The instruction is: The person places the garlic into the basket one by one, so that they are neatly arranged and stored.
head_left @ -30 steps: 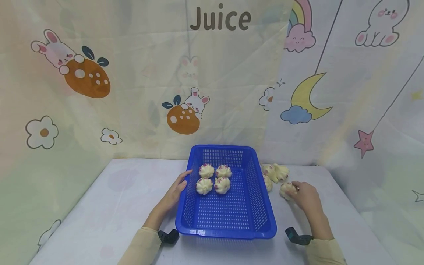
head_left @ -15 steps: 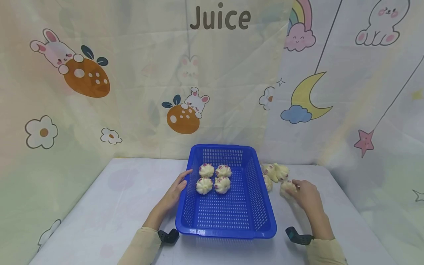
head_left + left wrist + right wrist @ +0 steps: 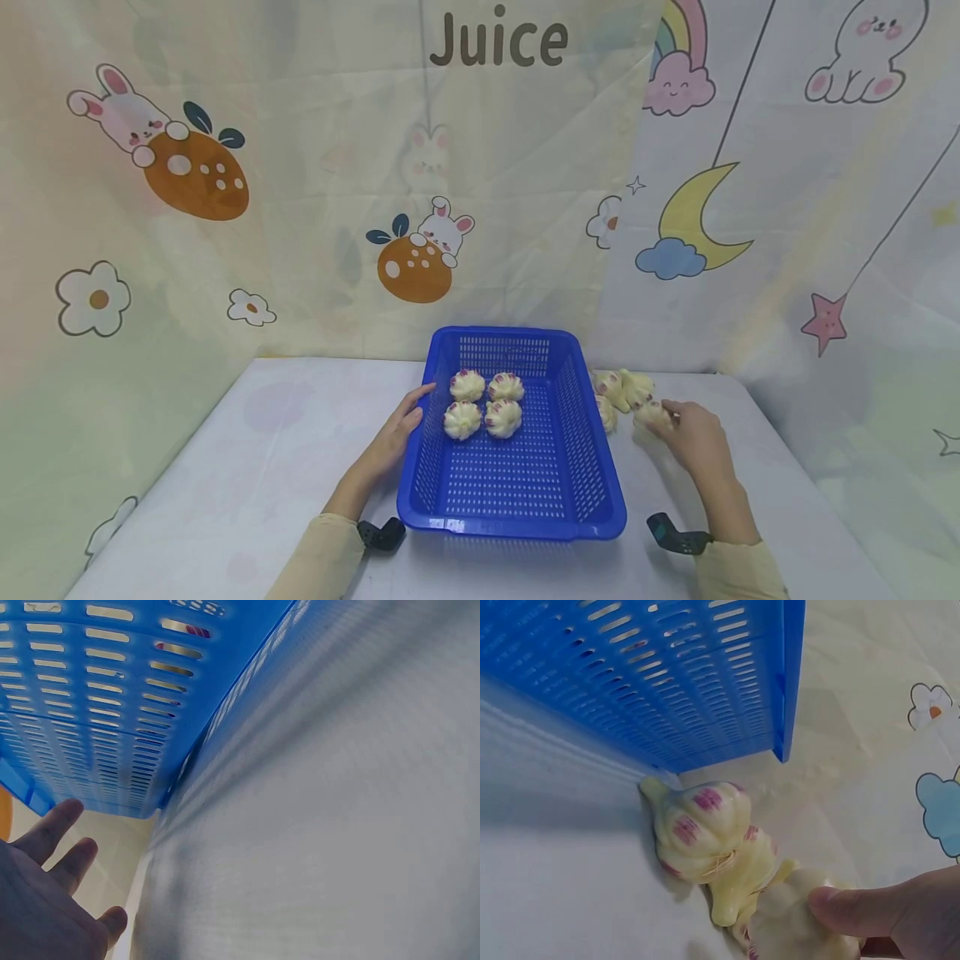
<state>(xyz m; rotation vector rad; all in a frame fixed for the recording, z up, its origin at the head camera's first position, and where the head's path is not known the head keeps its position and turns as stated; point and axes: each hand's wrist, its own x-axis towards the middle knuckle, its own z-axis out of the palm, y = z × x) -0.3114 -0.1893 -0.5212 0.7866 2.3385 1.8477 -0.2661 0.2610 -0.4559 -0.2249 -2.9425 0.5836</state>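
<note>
My right hand [image 3: 697,437] pinches a pale garlic bulb [image 3: 651,417] right of the blue basket [image 3: 510,527]. Seen from the right wrist, the thumb presses on the side of this garlic bulb [image 3: 795,919]; the other fingers are mostly hidden behind it. Another garlic bulb [image 3: 701,825] with purple patches lies beside the basket wall. My left hand [image 3: 393,433] rests at the basket's left rim with fingers extended; in the left wrist view the fingers [image 3: 75,862] are spread apart near the basket's wall. Inside, several garlic bulbs [image 3: 504,418] sit in two rows towards the back left.
More garlic bulbs [image 3: 636,389] lie on the white table [image 3: 300,467] at the back right, some partly hidden by the basket's right wall. A cartoon-printed curtain [image 3: 510,167] hangs behind the table and along its sides.
My right hand has shifted slightly away from me with the garlic bulb, closer to the others at the back right. The left hand and the basket have stayed in place.
</note>
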